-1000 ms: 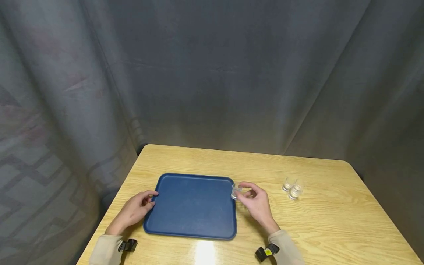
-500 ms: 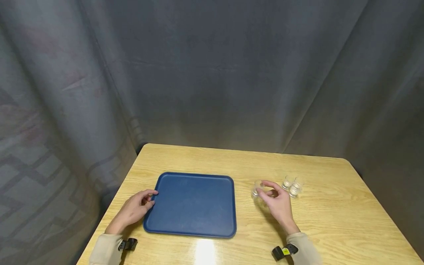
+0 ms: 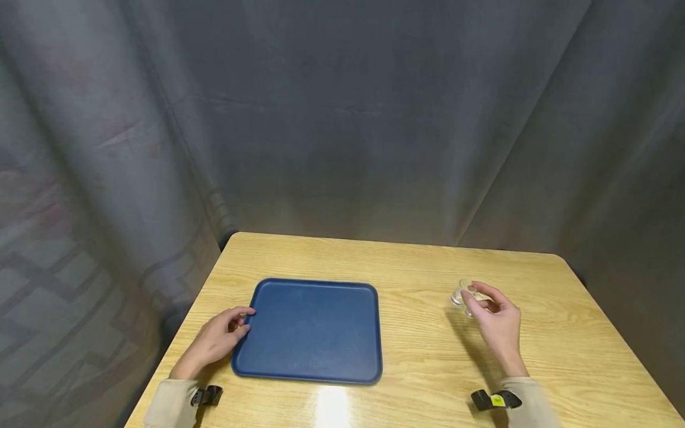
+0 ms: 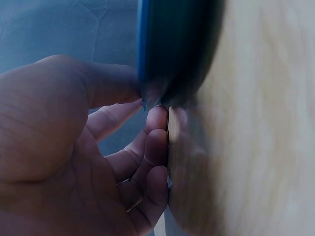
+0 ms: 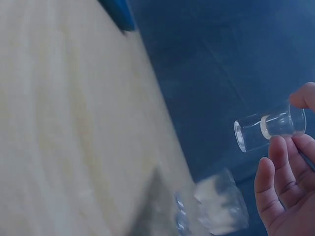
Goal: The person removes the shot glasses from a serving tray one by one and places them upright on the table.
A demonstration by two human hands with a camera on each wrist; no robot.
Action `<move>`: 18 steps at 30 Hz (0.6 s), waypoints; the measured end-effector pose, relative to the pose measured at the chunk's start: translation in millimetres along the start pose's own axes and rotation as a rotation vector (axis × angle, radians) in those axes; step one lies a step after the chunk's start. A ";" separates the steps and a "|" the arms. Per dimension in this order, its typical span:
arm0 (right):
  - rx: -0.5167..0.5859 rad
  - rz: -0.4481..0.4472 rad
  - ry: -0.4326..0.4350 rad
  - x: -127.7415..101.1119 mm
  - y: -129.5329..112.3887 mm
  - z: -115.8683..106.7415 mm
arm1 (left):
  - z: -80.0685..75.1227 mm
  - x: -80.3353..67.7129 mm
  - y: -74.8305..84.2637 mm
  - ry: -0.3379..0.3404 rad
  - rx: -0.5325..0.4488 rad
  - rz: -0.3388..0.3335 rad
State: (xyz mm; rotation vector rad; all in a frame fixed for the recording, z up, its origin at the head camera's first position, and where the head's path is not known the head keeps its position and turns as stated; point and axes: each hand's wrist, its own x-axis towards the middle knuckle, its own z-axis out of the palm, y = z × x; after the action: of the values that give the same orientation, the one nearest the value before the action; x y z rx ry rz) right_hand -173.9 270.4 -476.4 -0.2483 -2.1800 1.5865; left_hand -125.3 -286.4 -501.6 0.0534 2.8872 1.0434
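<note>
In the head view a flat blue tray [image 3: 313,330] lies on the wooden table. My left hand [image 3: 219,339] holds its left rim; in the left wrist view the thumb [image 4: 115,83] meets the rim while the other fingertips sit low, beside the table's surface. My right hand [image 3: 497,324] pinches a small clear shot glass [image 5: 253,130] between thumb and fingers, above the table on the right. Two more such glasses [image 5: 221,204] stand on the table, blurred in the right wrist view. From the head, the right hand and held glass mostly cover them.
The light wooden table [image 3: 417,368] has rounded far corners. Behind it and along both sides hangs a grey curtain [image 3: 342,131]. Each wrist carries a black strapped camera, and the right one [image 3: 495,399] bears a yellow label.
My right hand has carried the shot glass rightward from the tray's right edge to over the two standing glasses. The left hand and the tray have stayed in place.
</note>
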 end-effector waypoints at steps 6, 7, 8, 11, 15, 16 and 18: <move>-0.046 0.022 0.086 9.2 -1.6 -23.6 | -0.3 -0.4 -0.4 0.001 -0.001 -0.002; -0.057 0.022 0.097 9.4 -0.3 -27.0 | -0.4 -0.3 -0.3 0.001 0.000 -0.002; -0.054 0.023 0.102 9.6 0.9 -30.2 | -0.5 -0.2 -0.2 0.000 0.000 0.000; -0.055 0.049 0.126 11.9 6.7 -37.3 | -1.1 0.0 0.2 0.006 0.002 0.005; -0.058 0.083 0.155 14.8 16.0 -44.0 | -1.6 -0.1 0.3 0.012 0.004 0.010; -0.062 0.090 0.160 15.4 18.3 -45.5 | -1.5 -0.1 0.2 0.012 0.003 0.011; -0.072 0.105 0.169 16.3 22.6 -48.1 | -1.3 -0.2 0.1 0.011 0.002 0.011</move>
State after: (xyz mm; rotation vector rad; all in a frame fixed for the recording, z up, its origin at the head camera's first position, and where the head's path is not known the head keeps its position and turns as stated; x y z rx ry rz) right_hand -169.6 325.5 -481.7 -0.5080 -2.1250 1.4848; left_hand -125.3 -287.2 -500.6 0.0639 2.9010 1.0466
